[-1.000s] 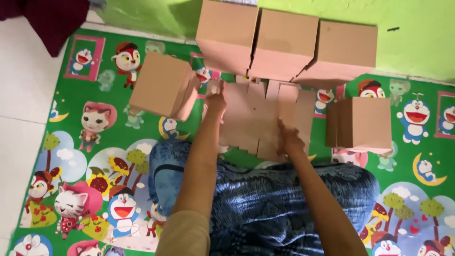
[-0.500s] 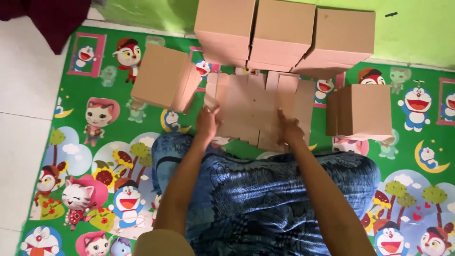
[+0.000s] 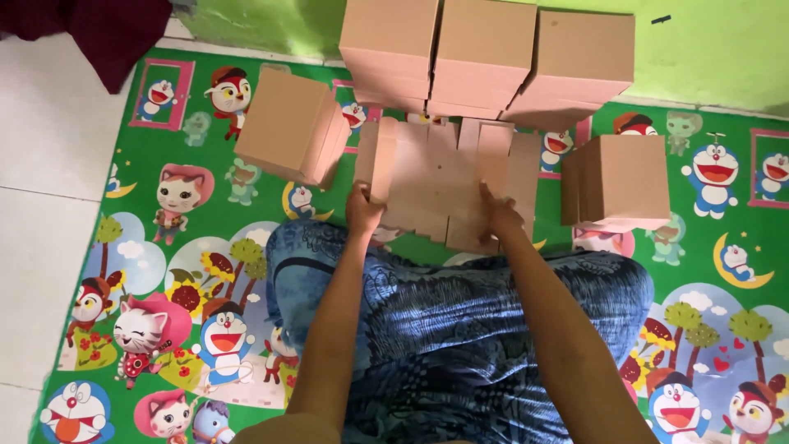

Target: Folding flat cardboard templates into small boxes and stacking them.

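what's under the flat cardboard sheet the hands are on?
The flat cardboard sheet lies on the green cartoon play mat, which shows around its edges. Left hand and right hand hold its near corners. Whatever lies directly beneath the sheet is covered.

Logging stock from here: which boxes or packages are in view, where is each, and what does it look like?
Flat cardboard blank: on the mat ahead of the knees, plain brown, slotted flaps, left hand and right hand on it.
Three assembled boxes: row by the green wall, plain brown.
Single box: left of the blank, tilted, brown.
Box: right of the blank, brown.
No labels or screens visible.
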